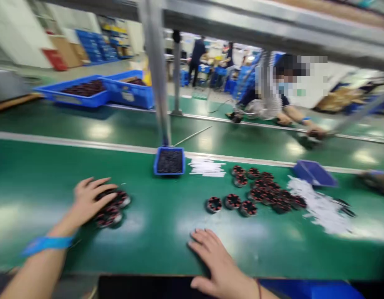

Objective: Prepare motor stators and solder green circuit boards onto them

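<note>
My left hand (90,199) reaches over a small group of round motor stators (109,218), black and copper-red on top with silvery sides. Its fingers are spread and rest on or just over them, partly hiding them. Nearer the front edge of the green work surface (154,232), my right hand (215,263) is open, fingers extended, with nothing in it. Beyond it lie three separate stators, one of them a stator (214,204) closest to the hand. A crowded cluster of more stators (268,191) spreads to the right.
A blue tray (169,172) of small black pieces stands by a metal post (157,74). White strips (207,167) lie beside it, with a heap of white pieces (323,207) and a tilted blue bin (315,173) farther right. Across the bench, a co-worker's hand (315,132) reaches out.
</note>
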Available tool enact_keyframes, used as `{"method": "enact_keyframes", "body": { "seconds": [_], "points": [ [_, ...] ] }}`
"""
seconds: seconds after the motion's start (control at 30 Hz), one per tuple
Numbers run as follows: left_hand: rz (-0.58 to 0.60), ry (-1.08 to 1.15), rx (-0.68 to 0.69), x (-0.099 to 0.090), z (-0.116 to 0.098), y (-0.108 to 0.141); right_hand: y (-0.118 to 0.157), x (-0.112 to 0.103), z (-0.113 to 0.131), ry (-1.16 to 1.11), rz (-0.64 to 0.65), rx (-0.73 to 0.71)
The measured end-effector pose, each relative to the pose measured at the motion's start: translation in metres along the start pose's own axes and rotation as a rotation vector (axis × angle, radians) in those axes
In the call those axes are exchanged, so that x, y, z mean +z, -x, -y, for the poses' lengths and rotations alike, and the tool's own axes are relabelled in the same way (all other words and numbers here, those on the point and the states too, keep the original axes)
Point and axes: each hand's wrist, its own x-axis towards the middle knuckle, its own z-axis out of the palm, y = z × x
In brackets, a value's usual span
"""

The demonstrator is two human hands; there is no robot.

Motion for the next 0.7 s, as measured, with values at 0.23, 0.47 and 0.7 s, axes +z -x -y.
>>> {"method": "enact_keyframes", "body": {
  "seconds": [0.23, 0.47, 0.7],
  "points": [
    [0.021, 0.014, -0.125, 0.029, -0.067, 0.040, -0.155, -0.058, -0.011, 0.154, -0.100, 0.015],
    [-0.298, 0.304, -0.299, 0.020, -0.126, 0.073, -0.262, -0.051, -0.047, 0.427, -0.013, 0.174],
    [-0.049, 0.055, 0.048, 0.011, -0.186, 0.126, -0.270, -0.039, -0.058, 0.463, 0.008, 0.175]
  ]
}}
